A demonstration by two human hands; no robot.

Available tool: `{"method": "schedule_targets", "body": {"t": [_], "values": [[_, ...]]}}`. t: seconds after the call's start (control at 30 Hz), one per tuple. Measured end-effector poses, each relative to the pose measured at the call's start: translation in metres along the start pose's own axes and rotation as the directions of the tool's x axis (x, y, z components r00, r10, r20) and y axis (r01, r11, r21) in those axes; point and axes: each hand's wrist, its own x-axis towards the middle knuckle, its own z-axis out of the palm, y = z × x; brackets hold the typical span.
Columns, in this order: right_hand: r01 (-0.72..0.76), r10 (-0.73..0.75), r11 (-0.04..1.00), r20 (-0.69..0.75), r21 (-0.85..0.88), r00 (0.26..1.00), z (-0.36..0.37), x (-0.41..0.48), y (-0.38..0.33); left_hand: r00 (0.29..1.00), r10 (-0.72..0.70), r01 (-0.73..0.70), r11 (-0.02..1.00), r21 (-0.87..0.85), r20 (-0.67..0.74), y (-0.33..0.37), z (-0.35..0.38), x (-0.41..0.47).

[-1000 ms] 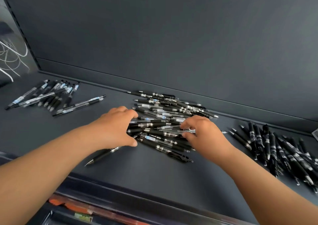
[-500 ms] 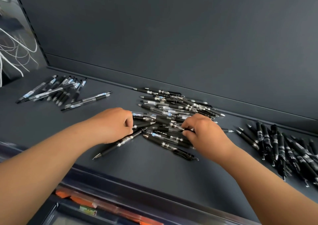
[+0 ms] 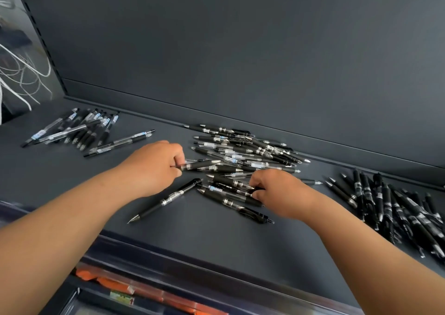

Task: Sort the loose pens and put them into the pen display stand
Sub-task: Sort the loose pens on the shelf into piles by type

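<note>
Roughly, progress: part-way through the sorting; no pen can be seen stowed yet.
Left hand (image 3: 154, 167): fingers curled, pinching the end of a dark-grip pen (image 3: 202, 165) at the left edge of the middle pile (image 3: 252, 155).
Right hand (image 3: 281, 192): fingers curled into the pile's near edge, pinching what looks like the end of a black pen (image 3: 231, 189); the knuckles partly hide the hold.
Sorted, left: a clear-barrelled group (image 3: 79, 129) lies roughly parallel at the far left of the shelf (image 3: 216, 242), well apart from the pile.
Sorted, right: an all-black group (image 3: 397, 206) lies at the right end, also well apart.
Left to sort: the middle pile, mixed and criss-crossed near the shelf's back edge, and a stray pen (image 3: 168, 198) lying just beside it between the hands.
Pen display stand: not in view; by my reading every pen has yet to go in.
Below: orange packets (image 3: 144, 290) on a lower level.
</note>
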Motion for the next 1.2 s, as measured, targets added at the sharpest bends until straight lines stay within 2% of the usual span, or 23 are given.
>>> {"method": "schedule_targets", "body": {"t": [0.07,0.17,0.3,0.4,0.67,0.97,1.07,1.2], "values": [[-0.004,0.003,0.998,0.009,0.055,1.0,-0.003,-0.002,0.006,0.996,0.088,-0.089,0.993,-0.081,-0.02,0.014,-0.003,-0.005],[-0.058,0.057,0.989,0.011,0.133,0.998,-0.01,-0.005,0.019,0.976,0.211,-0.203,0.969,-0.138,0.045,0.037,0.004,-0.011],[-0.122,0.124,0.947,0.013,0.296,0.992,-0.019,-0.013,0.035,0.947,0.303,-0.3,0.953,-0.038,0.11,0.056,0.025,-0.009],[-0.134,0.147,0.931,-0.014,0.339,0.989,-0.022,-0.02,0.043,0.926,0.35,-0.36,0.932,0.052,0.143,0.062,0.036,-0.004],[-0.139,0.194,0.891,-0.085,0.432,0.977,-0.024,-0.042,0.062,0.908,0.367,-0.398,0.905,0.147,0.202,0.07,0.039,0.003],[-0.162,0.241,0.877,-0.124,0.452,0.962,-0.031,-0.065,0.08,0.9,0.308,-0.392,0.881,0.264,0.307,0.087,0.036,0.004],[-0.173,0.266,0.875,-0.15,0.452,0.952,-0.04,-0.075,0.09,0.922,0.296,-0.344,0.923,0.174,0.251,0.11,0.025,0.006],[-0.194,0.327,0.858,-0.215,0.476,0.92,-0.054,-0.096,0.112,0.942,0.266,-0.242,0.961,-0.136,0.203,0.16,0.023,0.013]]}}
